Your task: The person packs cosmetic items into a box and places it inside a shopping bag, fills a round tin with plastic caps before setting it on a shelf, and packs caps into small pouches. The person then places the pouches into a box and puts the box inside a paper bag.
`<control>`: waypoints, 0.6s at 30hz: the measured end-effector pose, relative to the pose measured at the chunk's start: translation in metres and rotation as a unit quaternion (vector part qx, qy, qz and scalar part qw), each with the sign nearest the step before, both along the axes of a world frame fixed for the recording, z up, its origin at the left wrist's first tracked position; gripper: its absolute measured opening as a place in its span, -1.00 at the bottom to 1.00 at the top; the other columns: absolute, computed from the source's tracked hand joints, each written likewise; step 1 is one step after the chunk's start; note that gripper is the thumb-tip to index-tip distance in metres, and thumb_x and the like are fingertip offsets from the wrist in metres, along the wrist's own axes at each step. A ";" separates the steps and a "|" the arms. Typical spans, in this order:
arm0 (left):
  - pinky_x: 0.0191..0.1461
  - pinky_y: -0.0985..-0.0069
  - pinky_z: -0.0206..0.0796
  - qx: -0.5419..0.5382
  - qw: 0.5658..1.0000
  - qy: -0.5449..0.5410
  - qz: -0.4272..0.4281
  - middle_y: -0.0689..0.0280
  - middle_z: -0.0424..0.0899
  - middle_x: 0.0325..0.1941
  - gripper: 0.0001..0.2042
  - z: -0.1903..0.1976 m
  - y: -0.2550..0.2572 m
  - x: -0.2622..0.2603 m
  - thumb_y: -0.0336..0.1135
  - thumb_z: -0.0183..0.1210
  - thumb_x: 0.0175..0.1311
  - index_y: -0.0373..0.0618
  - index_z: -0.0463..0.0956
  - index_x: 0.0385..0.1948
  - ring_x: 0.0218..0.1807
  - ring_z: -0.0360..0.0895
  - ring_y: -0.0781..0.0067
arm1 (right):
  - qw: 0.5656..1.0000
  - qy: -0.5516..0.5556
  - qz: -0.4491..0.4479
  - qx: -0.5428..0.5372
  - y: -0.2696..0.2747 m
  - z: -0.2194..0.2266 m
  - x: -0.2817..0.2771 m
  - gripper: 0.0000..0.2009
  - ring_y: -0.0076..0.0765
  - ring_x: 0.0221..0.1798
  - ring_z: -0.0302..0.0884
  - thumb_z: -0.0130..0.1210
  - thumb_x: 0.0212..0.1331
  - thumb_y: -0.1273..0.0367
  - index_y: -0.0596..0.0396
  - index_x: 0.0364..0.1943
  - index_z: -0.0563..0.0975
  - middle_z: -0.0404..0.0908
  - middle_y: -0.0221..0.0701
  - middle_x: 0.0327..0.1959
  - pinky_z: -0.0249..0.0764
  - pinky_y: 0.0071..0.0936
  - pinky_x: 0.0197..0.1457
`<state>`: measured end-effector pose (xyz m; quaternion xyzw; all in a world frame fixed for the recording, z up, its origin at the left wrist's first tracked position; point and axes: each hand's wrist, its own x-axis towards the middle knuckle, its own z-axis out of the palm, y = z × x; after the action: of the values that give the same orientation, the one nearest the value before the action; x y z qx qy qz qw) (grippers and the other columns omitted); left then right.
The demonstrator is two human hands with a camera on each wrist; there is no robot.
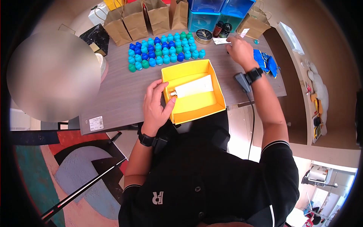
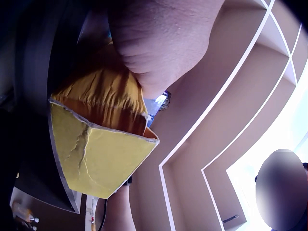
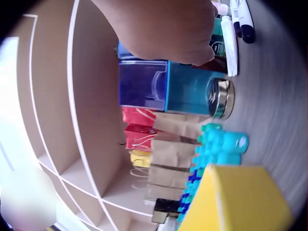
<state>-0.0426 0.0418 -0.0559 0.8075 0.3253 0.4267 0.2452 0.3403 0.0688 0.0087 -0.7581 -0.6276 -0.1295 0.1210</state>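
Observation:
A yellow open box (image 1: 189, 114) sits at the near edge of the grey table (image 1: 121, 94). In it lies a white tube (image 1: 194, 86) with a gold cap (image 1: 173, 93). My left hand (image 1: 155, 106) grips the box's left wall, thumb inside near the cap. The left wrist view shows the palm (image 2: 159, 43) over the box's creased corner (image 2: 96, 154). My right hand (image 1: 240, 49) reaches to the far right of the table, fingers curled down beside a white card (image 1: 221, 41). In the right wrist view that hand (image 3: 163, 29) hovers over a white tube (image 3: 231, 43) and markers (image 3: 245, 19); its grip is hidden.
Rows of several small blue and teal bottles (image 1: 162, 51) stand beyond the box. Behind them are brown paper bags (image 1: 136, 20), blue drawers (image 1: 219, 11) and a round tin (image 1: 204, 35). A blue cloth (image 1: 264, 60) lies at the right edge and a black box (image 1: 96, 36) at the left.

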 end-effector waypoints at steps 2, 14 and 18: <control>0.26 0.16 0.36 0.000 1.000 -0.005 -0.002 0.01 0.47 0.26 -0.54 -0.002 0.001 0.001 -0.26 0.31 0.22 -0.17 0.49 0.16 0.22 0.50 -0.09 | 0.999 -0.033 -0.003 -0.041 0.020 -0.004 0.012 -0.76 0.06 -0.04 0.69 0.09 0.25 0.28 -0.02 -0.10 0.68 0.70 -0.15 -0.05 0.62 -0.06 -0.03; 0.45 0.11 0.10 0.100 0.968 0.221 -0.067 0.10 0.49 0.27 -0.45 0.056 0.018 0.006 -0.26 0.46 -0.06 -0.09 0.58 0.08 0.32 0.38 0.01 | 0.967 -0.149 0.006 -0.208 0.074 -0.018 0.009 -0.76 -0.01 -0.02 0.74 0.01 0.27 0.39 0.04 -0.14 0.71 0.75 -0.16 -0.06 0.66 -0.10 0.01; 0.44 0.12 0.10 0.147 0.938 0.291 -0.114 0.14 0.53 0.21 -0.48 0.055 0.029 0.032 -0.22 0.49 -0.13 -0.07 0.62 -0.01 0.28 0.40 0.08 | 0.965 -0.161 0.017 -0.207 0.060 -0.015 0.002 -0.78 -0.02 -0.07 0.75 0.04 0.25 0.36 0.02 -0.15 0.69 0.76 -0.19 -0.09 0.66 -0.10 -0.03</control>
<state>-0.0106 0.0707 -0.0011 0.9552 0.2218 0.1850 0.0652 0.3422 0.1292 -0.0062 -0.7252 -0.6644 -0.1155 -0.1388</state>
